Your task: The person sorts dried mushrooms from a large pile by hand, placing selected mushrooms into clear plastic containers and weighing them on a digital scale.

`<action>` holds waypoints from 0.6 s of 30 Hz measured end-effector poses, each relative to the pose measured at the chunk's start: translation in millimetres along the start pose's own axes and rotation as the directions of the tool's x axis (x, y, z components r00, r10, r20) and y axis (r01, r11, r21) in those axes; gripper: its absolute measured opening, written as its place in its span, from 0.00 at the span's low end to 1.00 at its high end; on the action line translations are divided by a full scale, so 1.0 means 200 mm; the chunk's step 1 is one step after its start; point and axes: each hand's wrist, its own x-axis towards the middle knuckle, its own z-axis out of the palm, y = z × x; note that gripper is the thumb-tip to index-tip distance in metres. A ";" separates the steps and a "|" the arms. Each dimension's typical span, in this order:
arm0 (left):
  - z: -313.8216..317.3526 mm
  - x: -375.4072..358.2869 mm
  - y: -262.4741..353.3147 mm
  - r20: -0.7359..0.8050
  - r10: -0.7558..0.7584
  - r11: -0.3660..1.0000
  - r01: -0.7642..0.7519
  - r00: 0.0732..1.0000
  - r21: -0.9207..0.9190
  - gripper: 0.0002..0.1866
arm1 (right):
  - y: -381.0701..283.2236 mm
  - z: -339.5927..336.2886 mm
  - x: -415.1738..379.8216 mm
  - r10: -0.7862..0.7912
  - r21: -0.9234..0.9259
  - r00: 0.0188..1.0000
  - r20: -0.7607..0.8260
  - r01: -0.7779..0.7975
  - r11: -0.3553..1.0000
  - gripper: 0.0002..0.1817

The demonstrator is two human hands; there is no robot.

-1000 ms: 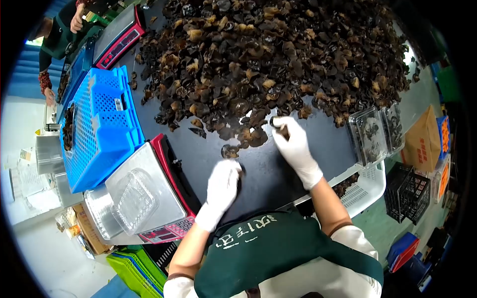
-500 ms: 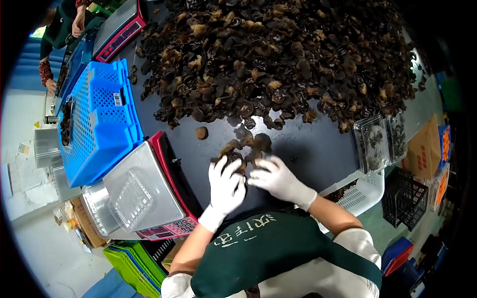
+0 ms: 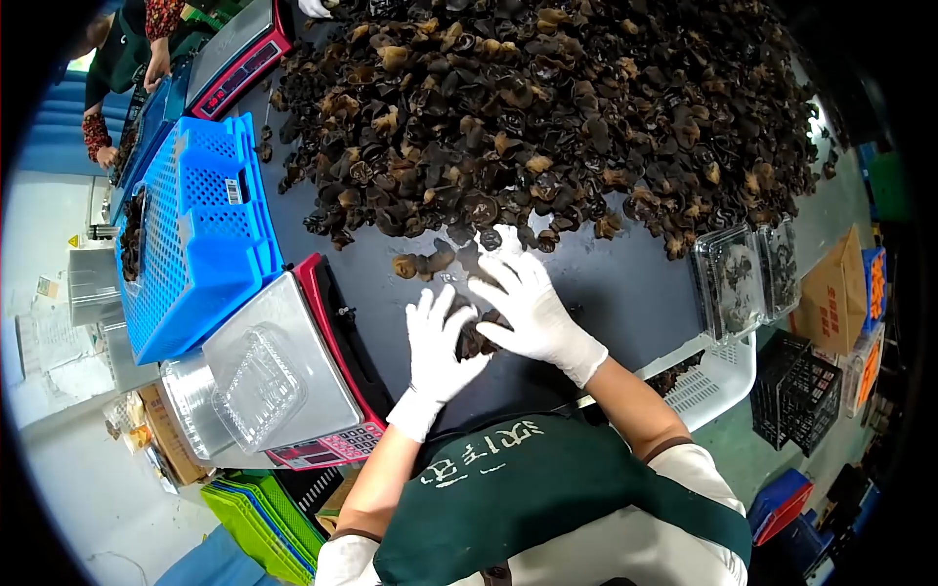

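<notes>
A large heap of dark brown, ear-like fungus pieces (image 3: pixel 547 117) covers the far part of the dark table (image 3: pixel 625 283). My left hand (image 3: pixel 438 344), in a white glove, has its fingers spread over the near tabletop. Close on its right, my right hand (image 3: pixel 532 311), gloved too, reaches up with spread fingers toward the heap's near edge. A few dark pieces (image 3: pixel 477 337) lie between the hands, partly hidden by them. Just beyond my left hand's fingertips are some loose brown pieces (image 3: pixel 425 262).
At left are a blue basket (image 3: pixel 200 234) and a scale (image 3: pixel 278 361) bearing a clear tray (image 3: pixel 259 389). Clear containers (image 3: pixel 731 283) and a white basket (image 3: pixel 713 383) are at right. Another person's hand (image 3: pixel 156 68) shows at upper left; a gloved hand (image 3: pixel 315 8) touches the top edge.
My right hand has moved up and its fingers have spread. The small cluster before my hands has been broken up, with pieces shifted left. A gloved hand has appeared at the top.
</notes>
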 end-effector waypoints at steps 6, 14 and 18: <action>-0.11 -0.17 0.17 0.013 -0.025 0.931 0.027 1.000 -0.363 0.32 | -0.03 -0.07 -0.22 -0.005 0.080 1.000 0.018 0.004 0.997 0.08; -0.16 0.30 -0.01 -0.247 -0.132 0.990 0.114 0.960 -0.088 0.30 | -0.08 -0.10 -0.18 0.171 0.146 0.967 -0.191 -0.145 0.979 0.05; -0.07 0.36 -0.14 -0.167 -0.101 0.992 0.088 0.981 -0.085 0.26 | -0.09 -0.03 0.08 0.053 0.129 0.980 -0.189 -0.029 0.991 0.03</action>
